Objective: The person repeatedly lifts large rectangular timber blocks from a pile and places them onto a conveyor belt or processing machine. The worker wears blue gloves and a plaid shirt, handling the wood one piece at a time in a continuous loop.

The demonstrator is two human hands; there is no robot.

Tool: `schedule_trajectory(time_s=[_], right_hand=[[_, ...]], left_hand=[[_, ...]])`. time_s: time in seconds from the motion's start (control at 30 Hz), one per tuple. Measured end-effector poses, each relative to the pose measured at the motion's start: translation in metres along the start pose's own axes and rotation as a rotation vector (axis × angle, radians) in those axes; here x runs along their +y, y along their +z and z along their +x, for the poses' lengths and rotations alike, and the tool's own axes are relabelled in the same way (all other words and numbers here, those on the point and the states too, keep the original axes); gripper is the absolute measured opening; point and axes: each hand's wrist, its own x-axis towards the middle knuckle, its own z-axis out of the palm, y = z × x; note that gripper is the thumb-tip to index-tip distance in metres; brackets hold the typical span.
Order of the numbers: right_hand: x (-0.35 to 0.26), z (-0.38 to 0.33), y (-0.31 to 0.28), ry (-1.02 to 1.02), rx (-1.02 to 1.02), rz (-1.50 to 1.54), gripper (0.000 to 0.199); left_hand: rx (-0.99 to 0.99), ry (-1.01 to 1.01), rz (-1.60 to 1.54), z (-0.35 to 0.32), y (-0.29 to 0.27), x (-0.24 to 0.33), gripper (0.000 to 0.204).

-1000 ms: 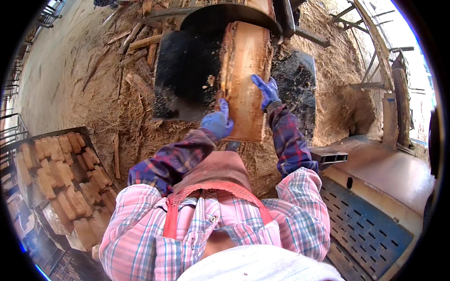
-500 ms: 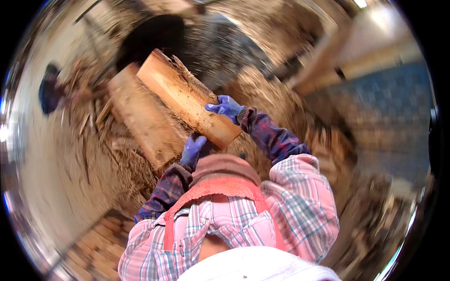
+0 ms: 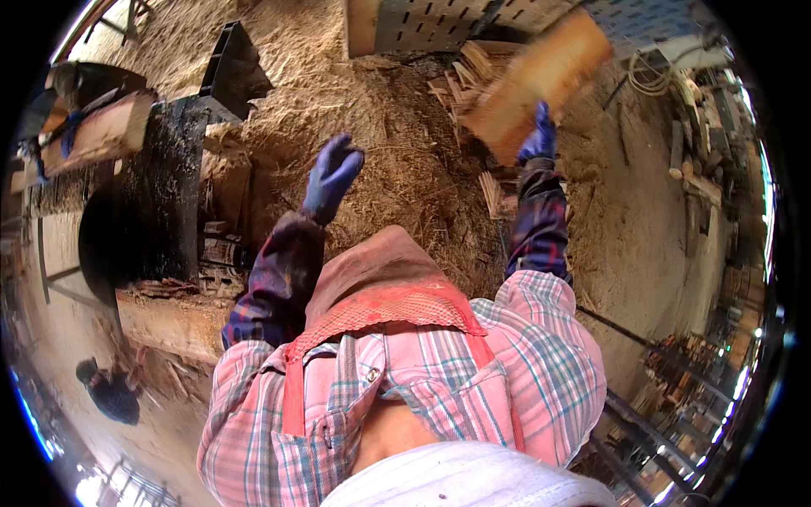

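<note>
A thick wooden slab [image 3: 541, 80], smeared by motion, is tilted above a pile of split wood at the upper right. My right hand [image 3: 539, 142], in a blue-purple glove, overlaps the slab's near edge with fingers stretched along it. The hand looks sharper than the slab, and its grip does not appear closed. My left hand [image 3: 332, 179], gloved the same way, hangs over the debris-strewn ground with fingers apart and nothing in it. Left of it stands a dark machine [image 3: 173, 190] with a large black disc, and a wooden slab [image 3: 173, 325] lies beside its near end.
Split wood pieces [image 3: 473, 72] are piled below a perforated metal panel [image 3: 431, 25]. At the upper left, a co-worker's gloved hand [image 3: 69, 135] is at a timber [image 3: 110, 127]. Another person [image 3: 110, 393] is at the lower left. A coiled cable [image 3: 649, 74] hangs at the right.
My view has turned right, away from the machine. My left hand has come off the slab. The slab has swung to the right, over the wood pile, and my right hand's fingers have straightened.
</note>
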Motion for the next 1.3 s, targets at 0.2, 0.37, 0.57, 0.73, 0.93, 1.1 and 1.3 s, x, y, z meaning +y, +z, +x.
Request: schedule_trajectory(time_s=[0.2,0.37,0.57,0.73,0.93,1.1,1.3], right_hand=[[0.206,-0.045,-0.085,0.590,0.073,-0.543,0.015],[0.365,-0.106,0.179,0.898,-1.208,-0.275,0.011],[0.333,-0.049,0.569,-0.665,-0.994,-0.851,0.047],[0.419,-0.007,0.574,0.023,-1.354,-1.362,0.057],[0.421,-0.112,0.562,-0.112,-1.569,-1.486,0.072],[0.419,-0.162,0.506,0.742,-1.434,-0.742,0.037],[0.345,-0.108,0.448,0.422,-1.487,-0.685,0.016]], left_hand=[[0.458,-0.325,0.076,-0.070,-0.118,-0.066,0.063],[0.699,0.032,0.025,-0.058,-0.239,-0.056,0.059],[0.757,0.204,-0.138,-0.051,-0.295,-0.029,0.064],[0.695,-0.067,0.134,-0.047,-0.290,0.022,0.078],[0.784,-0.209,0.387,-0.090,-0.299,-0.007,0.082],[0.878,-0.385,0.694,-0.126,-0.286,-0.006,0.072],[0.854,-0.068,0.406,-0.117,-0.243,0.014,0.038]])
